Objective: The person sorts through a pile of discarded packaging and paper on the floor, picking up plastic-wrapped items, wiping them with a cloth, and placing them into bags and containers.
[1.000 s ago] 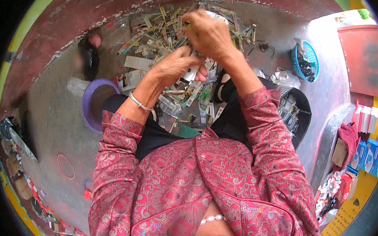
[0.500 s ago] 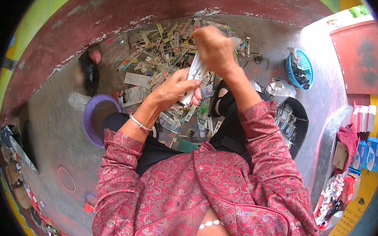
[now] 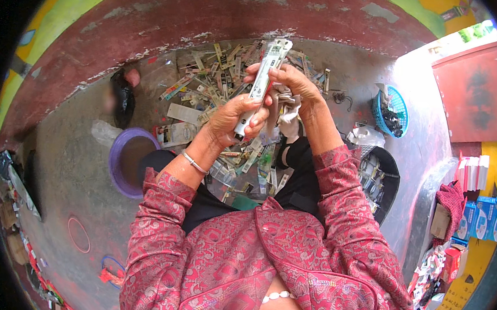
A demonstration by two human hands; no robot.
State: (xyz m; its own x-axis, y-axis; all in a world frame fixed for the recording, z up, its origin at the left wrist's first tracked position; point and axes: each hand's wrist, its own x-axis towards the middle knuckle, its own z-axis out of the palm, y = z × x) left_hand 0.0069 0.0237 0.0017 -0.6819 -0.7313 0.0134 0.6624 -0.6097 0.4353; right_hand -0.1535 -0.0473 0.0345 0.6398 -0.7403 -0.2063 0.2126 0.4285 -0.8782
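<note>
A long white blister pack (image 3: 262, 81) is now raised upright w/ both hands, clear of the pile of packs (image 3: 218, 89) on the floor beyond the fingers. Left hand (image 3: 234, 116) closed round its lower end, right hand (image 3: 288, 86) clasping upper part plus a white cloth (image 3: 289, 114). Pack appears lifted for inspection.

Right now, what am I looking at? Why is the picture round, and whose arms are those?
The picture comes from a small camera worn on a person's head, looking down. Its lens sees very wide, so straight edges bend and the picture looks round. The arms in red patterned sleeves belong to that person. Both hands hold one long white strip upright: the left hand grips its lower end, the right hand holds it higher up, with a pale cloth tucked under it. On the grey floor beyond lies a pile of similar strips. There is also a purple bowl on the left, a blue basket on the right, and a black tub near the right elbow.
</note>
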